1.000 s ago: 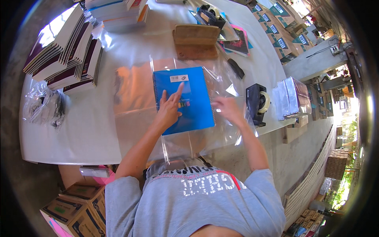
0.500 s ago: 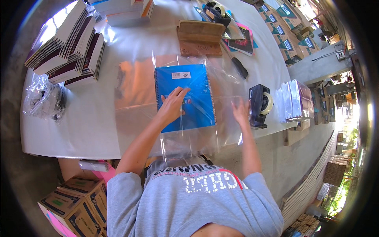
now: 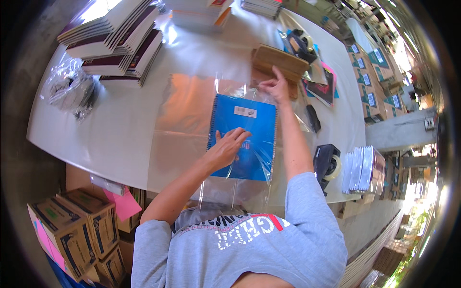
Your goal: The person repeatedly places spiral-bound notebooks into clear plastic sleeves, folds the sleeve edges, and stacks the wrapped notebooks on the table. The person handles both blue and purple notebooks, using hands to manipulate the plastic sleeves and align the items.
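Observation:
A blue spiral notebook (image 3: 245,129) lies flat on the white table (image 3: 120,125), wrapped in a clear plastic sleeve (image 3: 225,192) that hangs over the near edge. My left hand (image 3: 228,149) presses flat on the notebook's lower half, fingers spread. My right hand (image 3: 274,89) reaches to the far end of the notebook and pinches the sleeve's top edge, right beside a brown cardboard box (image 3: 278,62).
Stacks of dark-covered notebooks (image 3: 115,38) sit at the far left, a crumpled plastic bag (image 3: 69,89) beside them. A black tape dispenser (image 3: 326,163) and a pile of clear-wrapped items (image 3: 362,168) stand at the right. Cardboard cartons (image 3: 77,230) are on the floor at left.
My right hand has moved from the notebook's right side up to its far end and taken hold of the sleeve. My left hand has slid down onto the notebook's lower half.

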